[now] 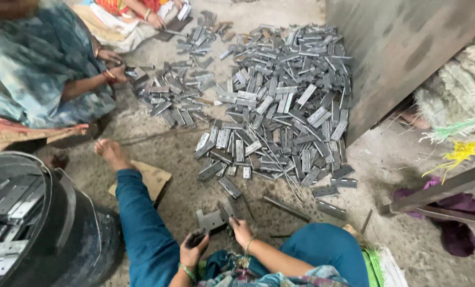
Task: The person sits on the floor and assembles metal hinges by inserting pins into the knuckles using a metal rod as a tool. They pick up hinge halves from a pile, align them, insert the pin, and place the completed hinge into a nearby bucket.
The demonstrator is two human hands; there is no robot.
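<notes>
Left hand (pixel 195 247) closed around a small dark piece, low between the knees. Right hand (pixel 241 229) pinches the edge of a flat hinge leaf (pixel 211 219) on the floor (pixel 184 154); the leaf lies just ahead and to the left of it, long axis running left-right, between both hands and nearer the right. One loose rod (pixel 286 208) to the right. Hinge pile (pixel 285 101) beyond: too many to count. One black tub (pixel 62 228) at left, hinges inside.
</notes>
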